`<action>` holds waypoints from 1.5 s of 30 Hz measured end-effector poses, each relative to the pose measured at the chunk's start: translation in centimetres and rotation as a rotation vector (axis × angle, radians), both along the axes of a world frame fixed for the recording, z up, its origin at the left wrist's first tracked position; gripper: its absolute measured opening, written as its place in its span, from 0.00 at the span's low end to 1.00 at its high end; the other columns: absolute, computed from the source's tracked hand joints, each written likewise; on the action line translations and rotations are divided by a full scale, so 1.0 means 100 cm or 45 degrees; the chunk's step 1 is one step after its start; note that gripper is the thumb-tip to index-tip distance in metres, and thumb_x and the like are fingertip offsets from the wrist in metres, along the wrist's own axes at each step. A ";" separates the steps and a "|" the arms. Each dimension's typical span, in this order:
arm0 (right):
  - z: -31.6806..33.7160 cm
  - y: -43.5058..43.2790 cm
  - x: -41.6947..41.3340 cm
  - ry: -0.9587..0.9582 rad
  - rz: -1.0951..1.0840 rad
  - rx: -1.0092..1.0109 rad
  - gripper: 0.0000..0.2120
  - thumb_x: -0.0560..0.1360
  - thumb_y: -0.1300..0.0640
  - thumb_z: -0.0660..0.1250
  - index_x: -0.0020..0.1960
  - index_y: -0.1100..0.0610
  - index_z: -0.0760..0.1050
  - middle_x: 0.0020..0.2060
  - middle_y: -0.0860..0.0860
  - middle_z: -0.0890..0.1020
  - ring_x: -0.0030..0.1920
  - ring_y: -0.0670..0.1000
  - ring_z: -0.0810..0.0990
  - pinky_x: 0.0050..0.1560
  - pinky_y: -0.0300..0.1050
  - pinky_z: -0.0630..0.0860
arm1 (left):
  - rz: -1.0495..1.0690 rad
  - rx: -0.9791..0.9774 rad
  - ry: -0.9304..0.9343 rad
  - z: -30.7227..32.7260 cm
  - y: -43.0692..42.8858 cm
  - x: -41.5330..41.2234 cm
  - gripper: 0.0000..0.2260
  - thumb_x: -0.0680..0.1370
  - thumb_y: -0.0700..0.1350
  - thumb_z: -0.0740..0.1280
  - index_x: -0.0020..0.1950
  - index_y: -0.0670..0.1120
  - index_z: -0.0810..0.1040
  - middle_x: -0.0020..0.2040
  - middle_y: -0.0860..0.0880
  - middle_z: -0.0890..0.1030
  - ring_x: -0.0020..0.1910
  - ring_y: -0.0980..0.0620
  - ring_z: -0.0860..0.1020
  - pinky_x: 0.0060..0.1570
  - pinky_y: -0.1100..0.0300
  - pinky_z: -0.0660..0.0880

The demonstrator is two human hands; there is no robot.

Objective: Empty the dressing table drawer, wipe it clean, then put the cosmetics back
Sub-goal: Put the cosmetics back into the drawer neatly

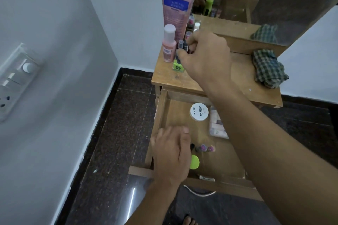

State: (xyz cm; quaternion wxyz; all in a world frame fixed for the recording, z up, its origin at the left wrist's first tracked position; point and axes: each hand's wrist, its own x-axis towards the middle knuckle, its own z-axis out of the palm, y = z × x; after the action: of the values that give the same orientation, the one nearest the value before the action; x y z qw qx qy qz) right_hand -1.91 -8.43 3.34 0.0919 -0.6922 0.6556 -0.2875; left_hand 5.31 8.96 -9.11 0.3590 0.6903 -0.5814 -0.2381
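While the right hand (206,56) pinches a small dark bottle (185,47) among crowded bottles on the tabletop (236,73), its thumb could topple the green bottle (177,65) just beside it. The left hand (172,153) hovers loosely open and empty over the drawer (161,113), which holds a white jar (199,112) and nail polishes (203,148).

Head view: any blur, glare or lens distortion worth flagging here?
Head view: left hand motion-blurred over the drawer; right hand on the small bottles sharp; white glare streak on the dark floor; wide-angle lens bends the switch panel at left; nail polish jar label legible.
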 end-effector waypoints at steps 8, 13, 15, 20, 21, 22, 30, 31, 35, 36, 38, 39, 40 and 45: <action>-0.020 -0.022 0.008 0.181 -0.029 0.069 0.08 0.76 0.51 0.71 0.52 0.54 0.82 0.43 0.51 0.84 0.43 0.54 0.81 0.40 0.45 0.73 | 0.019 -0.020 0.055 0.000 -0.001 0.002 0.23 0.84 0.56 0.48 0.48 0.52 0.81 0.41 0.59 0.79 0.45 0.58 0.74 0.53 0.50 0.69; -0.014 -0.018 0.001 0.119 0.041 0.080 0.06 0.72 0.53 0.70 0.45 0.54 0.83 0.38 0.50 0.84 0.39 0.53 0.82 0.42 0.49 0.82 | 0.008 -0.044 0.133 -0.001 -0.001 0.004 0.30 0.84 0.60 0.42 0.50 0.50 0.82 0.42 0.58 0.80 0.46 0.55 0.76 0.55 0.52 0.68; -0.005 -0.008 -0.010 0.081 0.016 0.059 0.05 0.70 0.54 0.70 0.43 0.54 0.83 0.36 0.49 0.84 0.39 0.52 0.82 0.42 0.50 0.82 | 0.014 -0.065 0.190 -0.001 0.001 0.003 0.33 0.84 0.62 0.39 0.52 0.50 0.82 0.43 0.58 0.80 0.48 0.55 0.76 0.55 0.57 0.64; 0.019 0.056 -0.056 0.023 0.041 0.094 0.03 0.71 0.53 0.74 0.43 0.51 0.85 0.36 0.43 0.84 0.38 0.43 0.82 0.39 0.40 0.78 | 0.083 -0.086 0.301 -0.002 0.002 0.003 0.35 0.83 0.64 0.37 0.57 0.52 0.82 0.47 0.59 0.80 0.52 0.56 0.76 0.57 0.59 0.62; 0.018 0.071 -0.065 0.018 0.049 0.124 0.02 0.71 0.53 0.74 0.43 0.51 0.85 0.36 0.43 0.84 0.38 0.42 0.82 0.41 0.42 0.80 | 0.098 -0.091 0.311 -0.002 0.003 0.003 0.35 0.83 0.64 0.37 0.57 0.52 0.82 0.47 0.59 0.80 0.53 0.58 0.75 0.57 0.62 0.62; 0.017 0.085 -0.073 0.011 0.052 0.161 0.02 0.72 0.53 0.75 0.44 0.50 0.85 0.36 0.42 0.83 0.37 0.41 0.81 0.41 0.44 0.81 | 0.107 -0.093 0.317 -0.002 0.003 0.004 0.35 0.82 0.64 0.37 0.57 0.52 0.82 0.47 0.59 0.81 0.53 0.58 0.75 0.57 0.64 0.61; -0.020 0.177 -0.106 0.013 -0.027 0.316 0.05 0.69 0.50 0.78 0.42 0.48 0.84 0.32 0.39 0.82 0.34 0.40 0.80 0.39 0.42 0.79 | 0.151 -0.033 0.315 0.000 0.003 0.003 0.35 0.82 0.63 0.37 0.56 0.51 0.82 0.48 0.57 0.81 0.53 0.55 0.75 0.61 0.58 0.64; -0.026 0.184 -0.108 0.004 -0.030 0.330 0.05 0.68 0.50 0.78 0.42 0.49 0.84 0.33 0.40 0.82 0.34 0.41 0.80 0.39 0.44 0.80 | 0.155 -0.035 0.313 0.001 0.003 0.002 0.35 0.82 0.63 0.37 0.56 0.51 0.82 0.48 0.56 0.81 0.53 0.55 0.75 0.62 0.52 0.66; -0.044 0.199 -0.111 -0.039 -0.052 0.361 0.05 0.69 0.50 0.77 0.41 0.48 0.83 0.34 0.41 0.82 0.32 0.43 0.79 0.37 0.47 0.79 | 0.185 -0.074 0.351 0.003 0.002 0.001 0.39 0.81 0.68 0.36 0.56 0.49 0.83 0.47 0.56 0.82 0.53 0.51 0.78 0.58 0.38 0.71; -0.046 0.201 -0.110 -0.048 -0.056 0.353 0.05 0.69 0.50 0.77 0.41 0.48 0.83 0.35 0.41 0.82 0.32 0.43 0.79 0.37 0.46 0.79 | 0.196 -0.076 0.364 0.002 0.002 0.001 0.40 0.80 0.69 0.36 0.56 0.49 0.83 0.47 0.56 0.82 0.53 0.51 0.78 0.58 0.38 0.71; -0.049 0.201 -0.108 -0.056 -0.060 0.338 0.05 0.69 0.51 0.78 0.42 0.49 0.83 0.35 0.41 0.82 0.32 0.43 0.79 0.37 0.46 0.79 | 0.222 -0.078 0.400 0.002 0.002 0.002 0.40 0.79 0.70 0.36 0.57 0.50 0.82 0.47 0.57 0.82 0.54 0.51 0.78 0.59 0.37 0.71; -0.051 0.201 -0.106 -0.056 -0.059 0.332 0.05 0.69 0.52 0.78 0.42 0.49 0.83 0.35 0.42 0.82 0.31 0.43 0.78 0.37 0.46 0.79 | 0.237 -0.078 0.420 0.001 0.003 0.002 0.40 0.79 0.71 0.36 0.57 0.50 0.82 0.48 0.57 0.82 0.54 0.50 0.78 0.59 0.37 0.70; -0.053 0.202 -0.105 -0.052 -0.059 0.327 0.04 0.69 0.52 0.78 0.42 0.49 0.83 0.35 0.42 0.82 0.31 0.43 0.78 0.36 0.47 0.79 | 0.252 -0.074 0.435 0.001 0.003 0.002 0.40 0.79 0.71 0.36 0.57 0.50 0.82 0.48 0.56 0.82 0.55 0.50 0.78 0.60 0.37 0.70; -0.072 0.207 -0.099 -0.054 -0.078 0.377 0.04 0.69 0.51 0.77 0.43 0.47 0.83 0.36 0.41 0.83 0.34 0.45 0.80 0.38 0.49 0.80 | 0.290 -0.046 0.449 0.002 0.002 0.002 0.37 0.80 0.68 0.36 0.56 0.52 0.82 0.47 0.57 0.82 0.54 0.50 0.78 0.60 0.37 0.70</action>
State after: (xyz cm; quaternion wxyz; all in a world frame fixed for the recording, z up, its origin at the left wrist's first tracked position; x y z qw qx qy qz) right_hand -11.82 12.28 -3.86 0.1980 -0.6444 0.7096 -0.2050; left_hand 5.47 9.14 -8.87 0.4921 0.6926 -0.4319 -0.3028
